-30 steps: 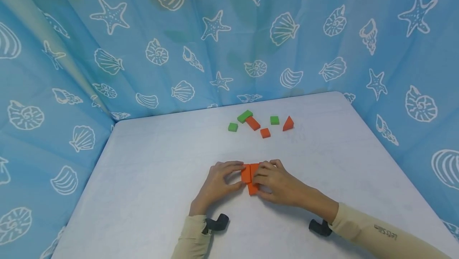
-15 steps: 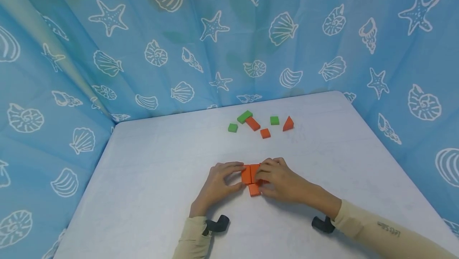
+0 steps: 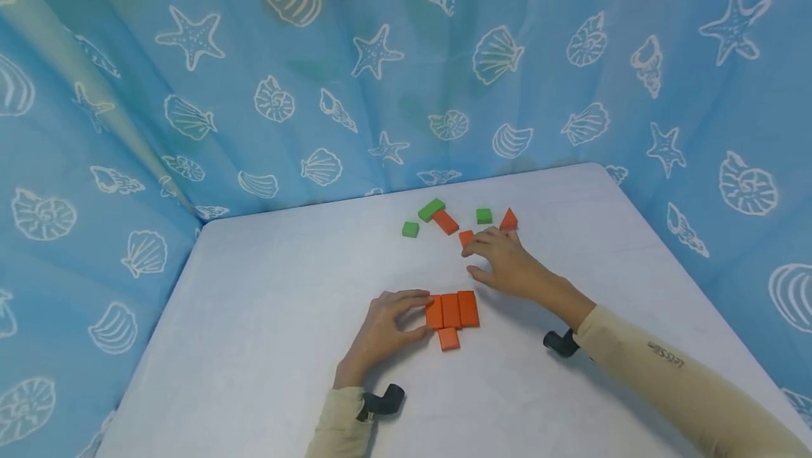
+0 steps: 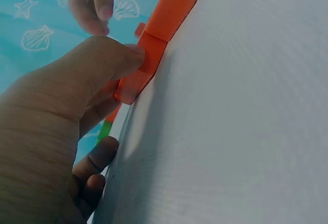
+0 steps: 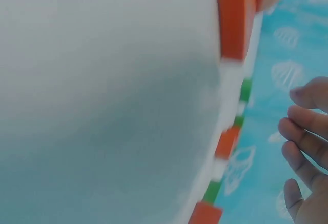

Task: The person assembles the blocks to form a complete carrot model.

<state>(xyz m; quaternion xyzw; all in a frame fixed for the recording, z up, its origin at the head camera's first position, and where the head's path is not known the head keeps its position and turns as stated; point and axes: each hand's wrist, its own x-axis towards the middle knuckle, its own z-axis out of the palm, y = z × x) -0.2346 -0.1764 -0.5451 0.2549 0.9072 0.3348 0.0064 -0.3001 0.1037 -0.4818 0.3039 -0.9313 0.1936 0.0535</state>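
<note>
Three upright orange blocks stand edge to edge near the table's middle, with the left block [image 3: 434,311], the middle block [image 3: 451,310] and the right block [image 3: 468,308] in one row. A small orange block [image 3: 449,339] touches the row's near side. My left hand [image 3: 380,327] pinches the left block between thumb and fingers; the left wrist view shows the thumb [image 4: 120,57] pressed on its near end. My right hand [image 3: 510,268] hovers beyond the row with spread, bent fingers and holds nothing. Its fingertips overlap a small orange block [image 3: 466,237] in the head view.
At the back lie a small green block [image 3: 410,230], a long green block [image 3: 431,209], a long orange block [image 3: 445,223], another green block [image 3: 484,215] and an orange triangle [image 3: 509,219]. A blue shell-print curtain [image 3: 380,106] surrounds the white table [image 3: 273,303].
My right hand has let go of the orange row and moved away toward the far blocks, uncovering the right block. My left hand stays on the left block.
</note>
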